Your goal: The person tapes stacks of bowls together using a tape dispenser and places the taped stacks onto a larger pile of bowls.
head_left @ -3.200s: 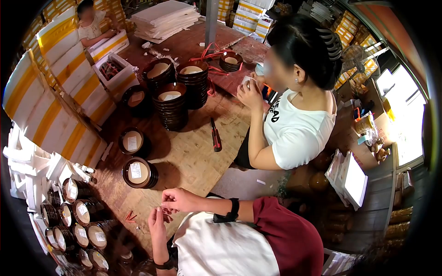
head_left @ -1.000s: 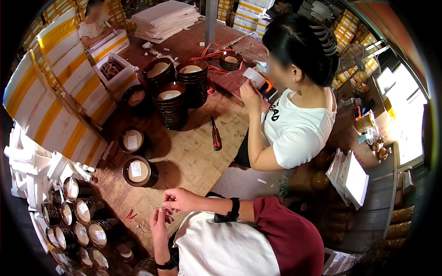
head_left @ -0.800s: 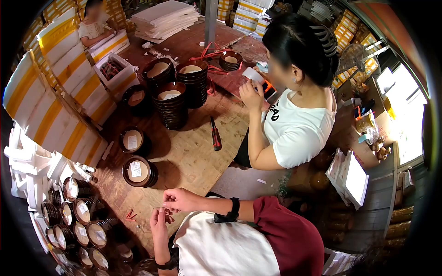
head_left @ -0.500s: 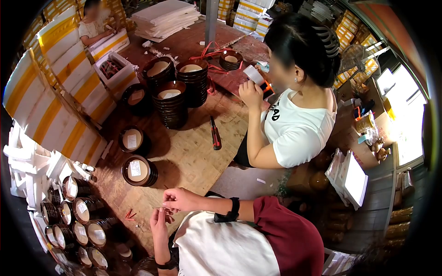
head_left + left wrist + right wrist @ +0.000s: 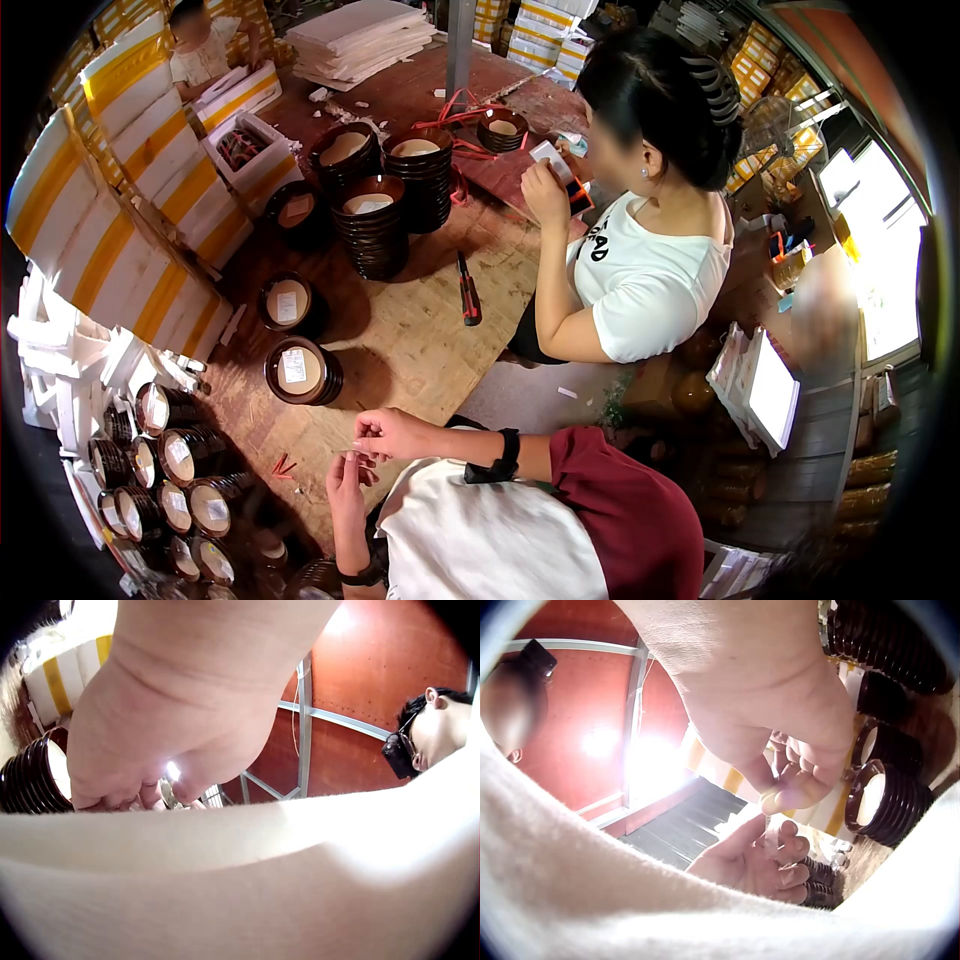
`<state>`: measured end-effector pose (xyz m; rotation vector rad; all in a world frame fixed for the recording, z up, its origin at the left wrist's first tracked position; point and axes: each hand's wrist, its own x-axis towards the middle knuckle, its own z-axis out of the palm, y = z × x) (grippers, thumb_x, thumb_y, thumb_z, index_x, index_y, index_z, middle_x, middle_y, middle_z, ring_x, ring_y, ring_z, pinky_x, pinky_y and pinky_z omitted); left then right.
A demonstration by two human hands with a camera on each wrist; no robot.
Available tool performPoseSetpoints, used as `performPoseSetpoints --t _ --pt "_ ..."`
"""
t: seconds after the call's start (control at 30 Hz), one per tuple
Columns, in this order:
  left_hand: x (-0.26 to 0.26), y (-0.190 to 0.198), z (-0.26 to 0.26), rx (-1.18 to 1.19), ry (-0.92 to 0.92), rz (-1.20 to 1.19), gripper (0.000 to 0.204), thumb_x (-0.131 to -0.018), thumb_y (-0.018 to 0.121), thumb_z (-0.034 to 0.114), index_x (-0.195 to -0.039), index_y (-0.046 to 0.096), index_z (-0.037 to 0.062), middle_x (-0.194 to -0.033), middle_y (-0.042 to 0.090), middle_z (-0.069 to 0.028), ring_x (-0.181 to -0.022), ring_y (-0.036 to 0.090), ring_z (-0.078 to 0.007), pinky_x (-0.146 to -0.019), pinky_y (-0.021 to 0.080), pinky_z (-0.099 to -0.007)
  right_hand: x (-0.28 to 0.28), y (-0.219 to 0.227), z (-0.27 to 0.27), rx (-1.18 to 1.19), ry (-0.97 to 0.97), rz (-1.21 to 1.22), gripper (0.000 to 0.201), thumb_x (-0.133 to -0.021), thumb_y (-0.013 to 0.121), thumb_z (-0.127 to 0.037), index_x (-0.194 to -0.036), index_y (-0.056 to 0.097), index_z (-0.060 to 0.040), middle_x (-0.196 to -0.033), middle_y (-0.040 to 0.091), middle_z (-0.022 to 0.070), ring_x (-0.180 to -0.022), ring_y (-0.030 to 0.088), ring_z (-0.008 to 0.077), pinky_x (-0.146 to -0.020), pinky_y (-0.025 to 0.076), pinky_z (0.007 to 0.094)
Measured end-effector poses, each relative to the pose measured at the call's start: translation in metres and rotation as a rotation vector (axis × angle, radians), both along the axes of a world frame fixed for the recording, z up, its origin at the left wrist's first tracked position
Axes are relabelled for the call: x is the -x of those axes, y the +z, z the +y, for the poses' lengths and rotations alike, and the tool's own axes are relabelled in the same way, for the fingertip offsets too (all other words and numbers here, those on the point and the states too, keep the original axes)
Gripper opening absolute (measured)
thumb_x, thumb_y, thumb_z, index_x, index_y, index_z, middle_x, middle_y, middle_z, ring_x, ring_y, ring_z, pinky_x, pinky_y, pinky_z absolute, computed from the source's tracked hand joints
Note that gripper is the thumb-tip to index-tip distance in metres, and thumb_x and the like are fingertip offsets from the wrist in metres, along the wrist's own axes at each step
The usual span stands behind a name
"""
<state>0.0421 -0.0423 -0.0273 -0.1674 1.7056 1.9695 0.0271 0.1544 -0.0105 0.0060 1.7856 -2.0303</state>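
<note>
Close together over the near edge of the wooden table (image 5: 400,375), the left hand (image 5: 346,482) and right hand (image 5: 392,436) meet at the fingertips. The left hand (image 5: 754,866) has its palm turned up and its fingers loosely bent in the right wrist view. Above it, the right hand (image 5: 776,705) has thumb and forefinger together, touching or nearly touching the left thumb; no object shows between them. In the left wrist view the left hand (image 5: 172,705) hides most of its own fingers. Just beyond the hands stands a stack of brown dishes (image 5: 303,372) with a white label.
More dish stacks stand farther back (image 5: 370,225) and at lower left (image 5: 180,460). A red-black cutter (image 5: 468,290) lies mid-table, red scraps (image 5: 284,466) near the left edge. Striped foam boards (image 5: 150,190) line the left. Opposite, a person (image 5: 650,270) holds a white roll (image 5: 552,160).
Both hands have barely moved. The person opposite, whose hands were near the face, now holds the white roll lower. The person at back left has shifted their head and arms.
</note>
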Motion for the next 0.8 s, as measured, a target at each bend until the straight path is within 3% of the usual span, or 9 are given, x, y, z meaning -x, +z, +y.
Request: performPoseSetpoints --t 0.3,0.37,0.43,0.57,0.63,0.8 --pt "0.004 -0.004 -0.003 0.02 -0.003 0.022 0.023 -0.104 0.055 0.022 -0.097 0.062 0.0019 -0.083 0.066 -0.0061 -0.063 0.058 -0.0104 -0.058 0.044 -0.0245 0.001 0.003 0.002 -0.037 0.039 0.019 0.017 -0.098 0.064 -0.017 -0.096 0.058 -0.0015 -0.079 0.064 0.003 -0.068 0.061 0.0098 -0.063 0.054 0.0258" --pt "0.005 -0.012 -0.009 0.013 0.08 0.012 0.015 -0.101 0.06 0.016 -0.1 0.062 0.0017 -0.082 0.065 -0.005 -0.066 0.059 -0.0101 -0.059 0.047 -0.0257 -0.002 -0.014 -0.003 0.104 -0.017 -0.003 0.016 -0.098 0.065 -0.017 -0.098 0.059 -0.0024 -0.081 0.065 0.0023 -0.068 0.062 0.0096 -0.064 0.054 0.0255" --pt "0.015 -0.008 -0.019 -0.011 0.087 0.085 0.018 -0.102 0.061 0.019 -0.103 0.063 0.0015 -0.086 0.065 -0.0031 -0.07 0.059 -0.0104 -0.065 0.05 -0.0254 0.001 -0.009 -0.005 0.168 -0.096 -0.075 0.014 -0.097 0.066 -0.016 -0.097 0.06 -0.0044 -0.083 0.064 0.0019 -0.07 0.061 0.0078 -0.061 0.052 0.0244" --pt "0.026 0.026 -0.013 -0.186 0.197 0.15 0.022 -0.104 0.057 0.023 -0.11 0.06 0.0013 -0.098 0.067 -0.0065 -0.073 0.058 -0.0085 -0.068 0.049 -0.0235 0.003 0.029 -0.004 0.092 -0.046 -0.076 0.016 -0.098 0.067 -0.018 -0.1 0.057 -0.0043 -0.081 0.058 -0.0009 -0.067 0.056 0.0052 -0.059 0.049 0.0212" --pt "0.023 0.033 -0.011 -0.125 0.228 0.186 0.022 -0.103 0.06 0.022 -0.112 0.058 0.002 -0.101 0.067 -0.0058 -0.074 0.057 -0.0074 -0.067 0.048 -0.0237 -0.001 0.042 -0.009 0.089 -0.047 -0.021 0.017 -0.098 0.067 -0.018 -0.099 0.057 -0.0046 -0.08 0.057 -0.0016 -0.067 0.055 0.0045 -0.058 0.049 0.0207" --pt "0.014 0.06 -0.003 0.353 0.353 0.556 0.023 -0.097 0.066 0.014 -0.112 0.056 0.0012 -0.098 0.065 -0.0097 -0.077 0.06 -0.0177 -0.068 0.049 -0.0295 0.003 0.057 -0.04 -0.129 0.014 0.149 0.019 -0.1 0.066 -0.021 -0.101 0.056 -0.0049 -0.085 0.056 -0.0034 -0.07 0.052 0.0018 -0.059 0.046 0.0192"
